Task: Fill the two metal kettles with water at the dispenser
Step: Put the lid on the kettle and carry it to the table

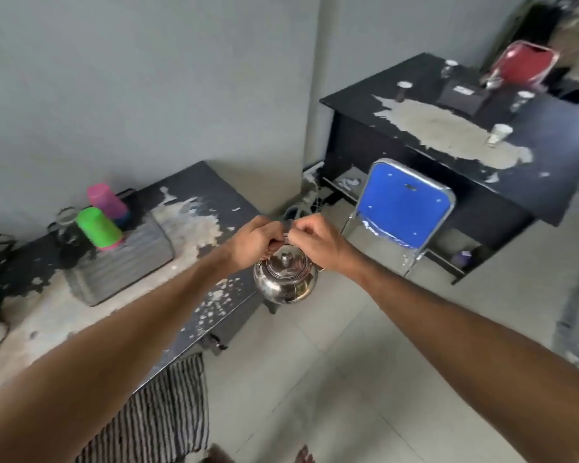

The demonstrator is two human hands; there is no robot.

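Both hands, left (253,240) and right (310,237), clenched on the handle of one metal kettle (285,277), hanging past the worktop's (194,208) right edge over the floor; may swing, slip, or shed its lid.

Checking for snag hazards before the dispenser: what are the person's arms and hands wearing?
Both forearms are bare, with no sleeves in view. The left hand and right hand wear no gloves, and no rings show on the fingers. Something like a band shows at the frame's bottom right corner, too cropped to identify.
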